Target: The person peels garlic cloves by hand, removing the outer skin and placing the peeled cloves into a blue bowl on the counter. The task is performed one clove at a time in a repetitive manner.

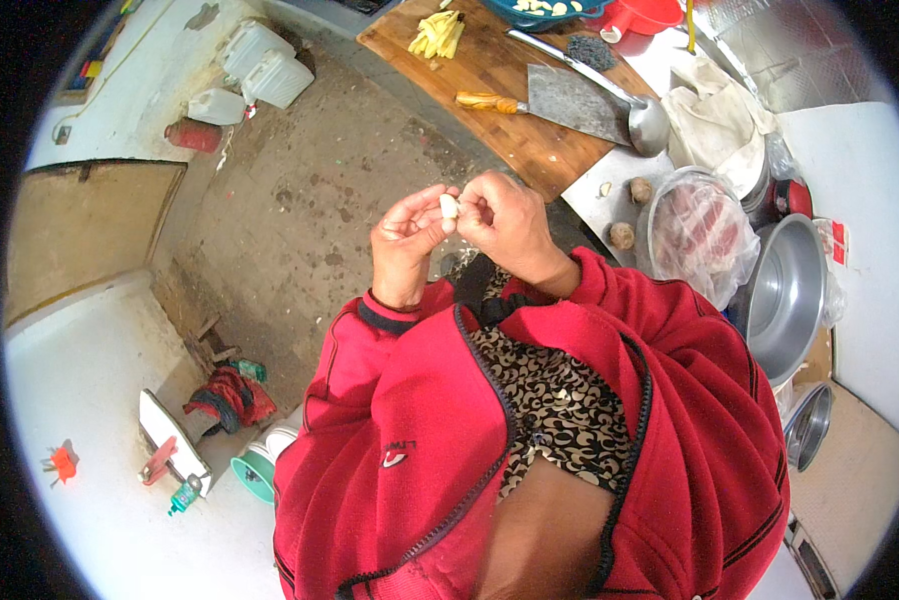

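Note:
A pale garlic clove (449,206) is held up between the thumb and fingertips of my left hand (408,231). My right hand (506,217) meets it from the other side, thumb and forefinger pinched at the clove's edge; whether they also grip a bit of skin is too small to tell. Both hands are above the floor, just short of the wooden cutting board (487,135). To the right, on the white tabletop (592,176), lie a loose clove (605,190) and two garlic bulbs, one farther (640,190) and one nearer (621,236).
A cleaver (577,101), a metal ladle (649,126) and cut yellow strips (437,34) lie on the board. Behind are a blue colander (543,13) with pale slices and a red scoop (644,16). Plastic-covered meat (701,225) and a steel basin (787,300) stand at right.

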The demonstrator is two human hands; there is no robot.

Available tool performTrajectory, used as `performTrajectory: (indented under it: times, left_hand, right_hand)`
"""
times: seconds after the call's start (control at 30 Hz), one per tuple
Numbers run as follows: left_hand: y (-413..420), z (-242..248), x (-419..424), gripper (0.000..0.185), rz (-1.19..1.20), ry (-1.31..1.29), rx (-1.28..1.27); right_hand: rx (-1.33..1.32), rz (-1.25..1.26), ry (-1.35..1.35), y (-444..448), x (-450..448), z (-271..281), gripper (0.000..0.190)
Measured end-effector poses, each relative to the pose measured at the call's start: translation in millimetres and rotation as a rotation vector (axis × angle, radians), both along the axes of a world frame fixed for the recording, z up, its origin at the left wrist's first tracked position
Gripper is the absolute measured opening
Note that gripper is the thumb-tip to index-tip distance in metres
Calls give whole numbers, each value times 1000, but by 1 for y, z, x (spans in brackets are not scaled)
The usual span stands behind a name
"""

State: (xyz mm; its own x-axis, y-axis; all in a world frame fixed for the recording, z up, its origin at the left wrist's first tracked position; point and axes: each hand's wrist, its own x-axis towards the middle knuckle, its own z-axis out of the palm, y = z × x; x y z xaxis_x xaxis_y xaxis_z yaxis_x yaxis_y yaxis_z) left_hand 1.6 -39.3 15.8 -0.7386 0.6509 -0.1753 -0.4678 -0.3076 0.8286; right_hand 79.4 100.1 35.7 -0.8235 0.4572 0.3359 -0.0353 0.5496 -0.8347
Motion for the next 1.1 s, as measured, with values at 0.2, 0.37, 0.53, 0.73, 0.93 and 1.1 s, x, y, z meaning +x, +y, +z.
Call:
performTrajectory:
  times: [0.2, 0.37, 0.53, 0.73, 0.93, 1.1]
  left_hand:
    - [0, 3, -2, 38, 26, 18, 10]
    - [-1, 5, -3, 39, 49, 126, -72]
    - [0, 5, -4, 41, 71, 206, -121]
    - [3, 7, 0, 36, 114, 434, -240]
    - [5, 14, 3, 34, 91, 653, -342]
    - [3, 11, 3, 38, 67, 688, -317]
  right_hand:
    - [-96, 60, 58, 9, 1, -5, 10]
    - [-288, 46, -91, 2, -1, 5, 9]
    - [-374, 99, -168, 4, 0, -3, 9]
    - [-333, 126, -223, 4, -1, 5, 14]
    - [-308, 75, -235, 2, -1, 1, 16]
    - [-311, 80, -221, 3, 0, -5, 16]
